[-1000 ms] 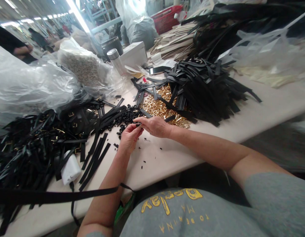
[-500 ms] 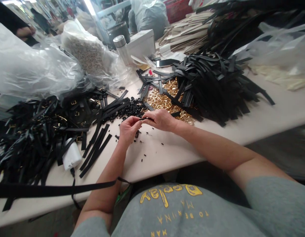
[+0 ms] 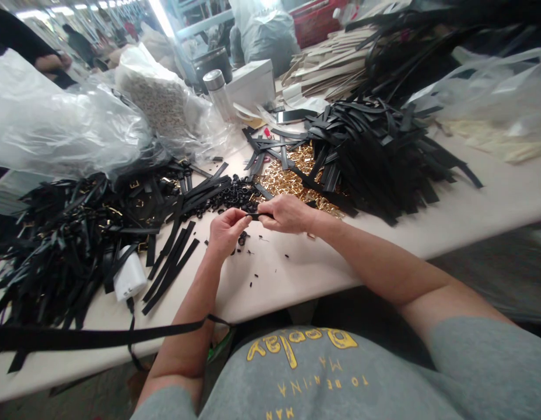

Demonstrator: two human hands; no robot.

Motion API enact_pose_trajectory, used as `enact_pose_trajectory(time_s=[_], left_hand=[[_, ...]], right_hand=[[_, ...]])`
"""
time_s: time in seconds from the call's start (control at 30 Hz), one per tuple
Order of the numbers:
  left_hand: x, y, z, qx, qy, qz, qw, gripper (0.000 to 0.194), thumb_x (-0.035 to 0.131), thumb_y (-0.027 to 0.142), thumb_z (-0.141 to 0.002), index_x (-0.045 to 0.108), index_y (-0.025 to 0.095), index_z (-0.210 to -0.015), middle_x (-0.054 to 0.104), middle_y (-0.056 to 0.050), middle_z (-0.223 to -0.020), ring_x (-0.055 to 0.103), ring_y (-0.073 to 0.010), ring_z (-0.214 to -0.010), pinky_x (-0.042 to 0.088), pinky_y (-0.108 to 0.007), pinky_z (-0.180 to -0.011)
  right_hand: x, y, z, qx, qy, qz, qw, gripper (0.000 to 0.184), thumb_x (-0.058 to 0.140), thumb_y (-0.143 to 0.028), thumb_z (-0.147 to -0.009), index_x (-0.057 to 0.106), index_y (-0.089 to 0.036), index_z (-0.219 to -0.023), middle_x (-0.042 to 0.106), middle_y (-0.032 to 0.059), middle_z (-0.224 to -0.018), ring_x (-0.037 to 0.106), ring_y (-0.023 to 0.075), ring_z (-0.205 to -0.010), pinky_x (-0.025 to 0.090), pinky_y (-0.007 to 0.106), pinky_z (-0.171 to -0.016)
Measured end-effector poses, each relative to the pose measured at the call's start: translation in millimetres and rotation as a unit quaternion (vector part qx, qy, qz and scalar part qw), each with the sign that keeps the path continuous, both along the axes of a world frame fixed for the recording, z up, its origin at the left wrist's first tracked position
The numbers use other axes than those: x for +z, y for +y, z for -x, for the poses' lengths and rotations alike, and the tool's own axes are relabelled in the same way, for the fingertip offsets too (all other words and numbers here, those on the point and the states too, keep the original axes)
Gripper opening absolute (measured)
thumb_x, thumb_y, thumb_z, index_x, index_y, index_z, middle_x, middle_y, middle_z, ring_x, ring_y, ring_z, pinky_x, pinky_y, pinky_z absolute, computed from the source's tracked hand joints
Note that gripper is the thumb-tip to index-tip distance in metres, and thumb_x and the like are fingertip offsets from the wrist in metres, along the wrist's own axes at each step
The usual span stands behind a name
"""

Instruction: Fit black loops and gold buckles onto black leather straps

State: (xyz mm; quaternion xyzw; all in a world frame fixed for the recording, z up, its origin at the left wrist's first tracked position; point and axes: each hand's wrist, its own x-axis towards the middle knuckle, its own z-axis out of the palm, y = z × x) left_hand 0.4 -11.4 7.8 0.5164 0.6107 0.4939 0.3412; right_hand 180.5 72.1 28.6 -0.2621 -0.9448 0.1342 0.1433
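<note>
Between my two hands, over the pale table [image 3: 309, 265], a short black strap [image 3: 255, 216] is stretched. My left hand [image 3: 227, 231] pinches one end between thumb and fingertips. The other end runs into my right hand [image 3: 288, 213], whose fingers are closed around it, hiding that part. Just behind my hands lies a heap of small black loops [image 3: 235, 192]. Gold buckles [image 3: 288, 178] are piled beyond my right hand. A few black loops [image 3: 241, 240] lie just below my left hand.
Black straps [image 3: 366, 154] form a big pile at right. Buckled black straps [image 3: 78, 233] are heaped at left, near a white charger [image 3: 129, 274] with a cable. Behind stand plastic bags [image 3: 65, 116], a clear bottle [image 3: 218, 90] and a white box [image 3: 252, 84]. Another person's hand [image 3: 52, 62] shows far left.
My hands have drawn slightly apart, so more of the black strap shows between them. The right hand has closed around its end. The whole view has shifted a little.
</note>
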Motion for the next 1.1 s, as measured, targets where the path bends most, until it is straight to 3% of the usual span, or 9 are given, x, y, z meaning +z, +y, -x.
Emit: enact_pose_trajectory(time_s=[0.1, 0.2, 0.3, 0.53, 0.67, 0.8, 0.93, 1.0, 1.1], left_hand=[[-1.9, 2.8, 1.2, 0.018, -0.031, 0.022, 0.999, 0.026, 0.077, 0.04, -0.067, 0.065, 0.016, -0.068, 0.061, 0.0, -0.058, 0.054, -0.0114, -0.055, 0.042, -0.021, -0.055], [-3.6, 4.9, 1.6, 0.038, -0.097, 0.055, 0.993, 0.03, 0.078, 0.041, -0.063, 0.062, 0.016, -0.065, 0.06, -0.001, -0.056, 0.053, -0.0106, -0.05, 0.04, -0.02, -0.049], [-4.9, 5.7, 1.8, 0.042, -0.144, 0.072, 0.986, 0.029, 0.077, 0.04, -0.062, 0.061, 0.016, -0.065, 0.062, -0.001, -0.058, 0.052, -0.0093, -0.048, 0.037, -0.018, -0.044], [-1.3, 5.3, 10.2, 0.053, -0.191, 0.075, 0.977, 0.028, 0.078, 0.037, -0.059, 0.06, 0.016, -0.065, 0.061, -0.002, -0.057, 0.05, -0.0079, -0.045, 0.033, -0.016, -0.04], [0.5, 5.3, 9.5, 0.023, -0.189, 0.077, 0.979, 0.029, 0.078, 0.039, -0.062, 0.06, 0.016, -0.066, 0.062, -0.002, -0.059, 0.05, -0.0081, -0.047, 0.034, -0.017, -0.042], [7.0, 3.3, 16.6, -0.001, -0.16, 0.057, 0.985, 0.03, 0.077, 0.042, -0.066, 0.062, 0.016, -0.069, 0.063, -0.003, -0.064, 0.052, -0.0087, -0.051, 0.038, -0.018, -0.046], [21.2, -20.1, 48.1, 0.062, -0.1, 0.019, 0.993, 0.032, 0.072, 0.046, -0.072, 0.06, 0.016, -0.068, 0.063, -0.002, -0.065, 0.051, -0.0088, -0.052, 0.039, -0.02, -0.05], [26.1, -41.6, 64.0, 0.059, -0.021, 0.047, 0.997, 0.032, 0.07, 0.045, -0.075, 0.06, 0.016, -0.065, 0.06, -0.001, -0.061, 0.049, -0.009, -0.052, 0.039, -0.02, -0.052], [25.9, -74.2, 73.0, -0.013, 0.1, 0.144, 0.984, 0.03, 0.069, 0.043, -0.075, 0.061, 0.016, -0.064, 0.058, 0.0, -0.059, 0.051, -0.0112, -0.056, 0.041, -0.022, -0.056]], right_hand=[[-7.3, 0.6, 1.2, -0.005, 0.047, -0.033, 0.998, 0.017, 0.051, -0.023, -0.086, 0.067, -0.017, -0.089, 0.068, 0.0037, -0.082, 0.055, 0.0146, -0.066, 0.025, 0.027, -0.057], [-15.8, 1.8, 3.2, 0.006, 0.099, -0.059, 0.993, 0.023, 0.057, -0.033, -0.088, 0.065, -0.018, -0.104, 0.068, 0.0046, -0.096, 0.058, 0.0144, -0.072, 0.029, 0.026, -0.059], [-19.5, 2.9, 4.0, 0.015, 0.083, -0.087, 0.993, 0.031, 0.057, -0.045, -0.091, 0.065, -0.016, -0.099, 0.068, 0.0056, -0.092, 0.058, 0.0145, -0.07, 0.028, 0.026, -0.057], [-17.4, 5.7, 2.1, 0.002, 0.049, -0.094, 0.994, 0.022, 0.056, -0.034, -0.09, 0.065, -0.014, -0.086, 0.065, 0.0051, -0.083, 0.054, 0.0137, -0.066, 0.026, 0.026, -0.056], [-19.2, 4.9, 1.9, 0.014, 0.082, -0.096, 0.992, 0.026, 0.056, -0.039, -0.091, 0.065, -0.016, -0.098, 0.066, 0.0048, -0.09, 0.055, 0.0138, -0.069, 0.027, 0.025, -0.057], [-23.8, 5.0, 2.8, 0.025, 0.138, -0.091, 0.986, 0.03, 0.053, -0.043, -0.095, 0.066, -0.018, -0.106, 0.067, 0.004, -0.093, 0.058, 0.0134, -0.074, 0.032, 0.025, -0.059], [-29.8, 11.2, 3.2, 0.021, 0.161, -0.074, 0.984, 0.027, 0.054, -0.041, -0.095, 0.069, -0.019, -0.099, 0.068, 0.0027, -0.09, 0.059, 0.0129, -0.075, 0.035, 0.025, -0.062], [-32.5, 13.7, 3.7, 0.018, 0.16, -0.068, 0.985, 0.025, 0.055, -0.04, -0.094, 0.069, -0.02, -0.096, 0.068, 0.0021, -0.089, 0.059, 0.0128, -0.075, 0.035, 0.025, -0.062], [-34.9, 13.0, 5.5, 0.026, 0.159, -0.056, 0.985, 0.018, 0.06, -0.037, -0.092, 0.07, -0.022, -0.096, 0.068, 0.0005, -0.089, 0.06, 0.0125, -0.075, 0.035, 0.024, -0.061]])
